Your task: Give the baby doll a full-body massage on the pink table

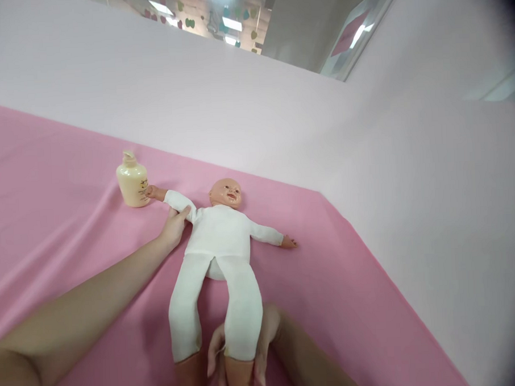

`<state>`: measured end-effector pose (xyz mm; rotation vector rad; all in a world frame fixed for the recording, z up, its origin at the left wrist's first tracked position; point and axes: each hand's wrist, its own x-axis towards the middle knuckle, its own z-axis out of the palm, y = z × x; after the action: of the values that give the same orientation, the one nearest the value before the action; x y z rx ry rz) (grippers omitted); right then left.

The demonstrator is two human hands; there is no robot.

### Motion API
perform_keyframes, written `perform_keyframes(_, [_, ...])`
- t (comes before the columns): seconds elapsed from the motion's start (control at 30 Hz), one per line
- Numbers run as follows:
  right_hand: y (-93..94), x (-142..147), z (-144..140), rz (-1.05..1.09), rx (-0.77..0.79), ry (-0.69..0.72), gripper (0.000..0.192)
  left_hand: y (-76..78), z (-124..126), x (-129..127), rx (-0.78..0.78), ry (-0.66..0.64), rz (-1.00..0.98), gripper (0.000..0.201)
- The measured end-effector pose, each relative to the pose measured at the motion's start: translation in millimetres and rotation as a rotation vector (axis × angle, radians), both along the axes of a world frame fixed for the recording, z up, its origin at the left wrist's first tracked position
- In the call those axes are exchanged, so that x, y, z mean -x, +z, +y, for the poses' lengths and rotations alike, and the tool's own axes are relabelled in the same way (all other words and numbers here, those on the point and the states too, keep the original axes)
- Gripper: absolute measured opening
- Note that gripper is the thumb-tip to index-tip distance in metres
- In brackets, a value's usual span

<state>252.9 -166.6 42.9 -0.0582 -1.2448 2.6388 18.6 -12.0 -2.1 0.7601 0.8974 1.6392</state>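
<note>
So the doll (219, 240) lies face up mid-sheet (49, 225), long axis running from me toward the far edge. Left hand (173, 226) pinches its upper arm by the lotion bottle (132, 180); right hand (241, 347) cups the nearer lower leg.

The scene is evenly and brightly lit from ceiling lights (232, 23) seen beyond the wall (245, 102). Only soft shadows are cast on the pink sheet (62, 224). Edges are bent by the lens, and the right corners are darkened.
</note>
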Motion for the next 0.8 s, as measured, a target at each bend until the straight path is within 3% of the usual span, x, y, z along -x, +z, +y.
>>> perform_keyframes(0.2, [0.8, 0.8, 0.4, -0.091, -0.073, 0.04, 0.027, -0.7, 2.1, -0.7, -0.027, -0.009, 0.075, 0.048])
perform_keyframes(0.4, [-2.2, 6.6, -7.2, -0.098, -0.104, 0.203, 0.039, -4.1, 3.6, 0.2, -0.049, -0.014, 0.1, 0.044])
perform_keyframes(0.53, [-8.8, 9.6, -15.3, -0.061, -0.089, 0.3, 0.065, -1.2, 1.2, -0.5, -0.06, -0.007, 0.129, 0.044])
perform_keyframes(0.67, [-16.4, 0.3, -23.7, -0.005, -0.044, 0.241, 0.064, 3.7, -2.4, -3.4, -0.116, 0.004, 0.25, 0.044])
perform_keyframes(0.8, [-21.2, -14.6, -28.4, 0.038, -0.021, 0.046, 0.069, 4.2, -5.2, -5.1, -0.258, -0.027, 0.418, 0.042])
